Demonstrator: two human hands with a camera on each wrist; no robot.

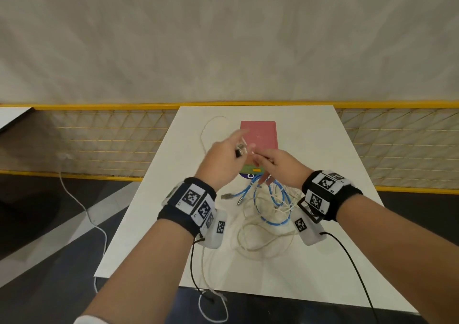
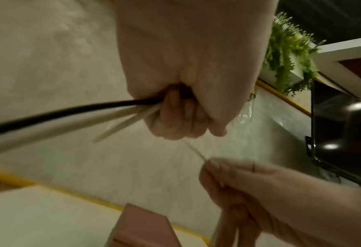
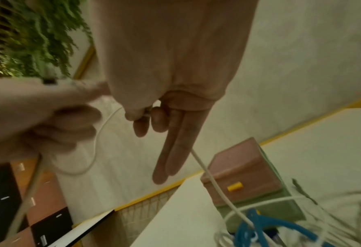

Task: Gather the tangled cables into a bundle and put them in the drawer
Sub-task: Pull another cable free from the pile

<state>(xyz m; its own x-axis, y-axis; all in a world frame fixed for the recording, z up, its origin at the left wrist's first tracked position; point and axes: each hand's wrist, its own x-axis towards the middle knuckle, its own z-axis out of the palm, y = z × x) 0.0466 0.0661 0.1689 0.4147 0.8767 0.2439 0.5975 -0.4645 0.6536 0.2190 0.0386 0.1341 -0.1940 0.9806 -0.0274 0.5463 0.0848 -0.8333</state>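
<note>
A tangle of white and blue cables point(image 1: 268, 211) lies on the white table point(image 1: 335, 236) under my wrists. Beyond it stands a small pink drawer box point(image 1: 258, 134) with a yellow handle point(image 3: 235, 186), its drawer closed. My left hand point(image 1: 238, 147) is raised above the box and grips a black and several white cable ends point(image 2: 133, 108) in curled fingers. My right hand point(image 1: 258, 158), close beside it, pinches a thin white cable point(image 3: 205, 168) between thumb and forefinger point(image 3: 141, 123), two other fingers straight. That cable runs down into the tangle beside a blue cable point(image 3: 260, 225).
A white cable loop point(image 1: 206, 129) lies on the table left of the box. Another white cable hangs off the table's near edge point(image 1: 213, 299). A yellow-framed mesh fence point(image 1: 99, 137) stands behind the table, with a green plant point(image 2: 289, 50) and a dark screen point(image 2: 340, 133) nearby.
</note>
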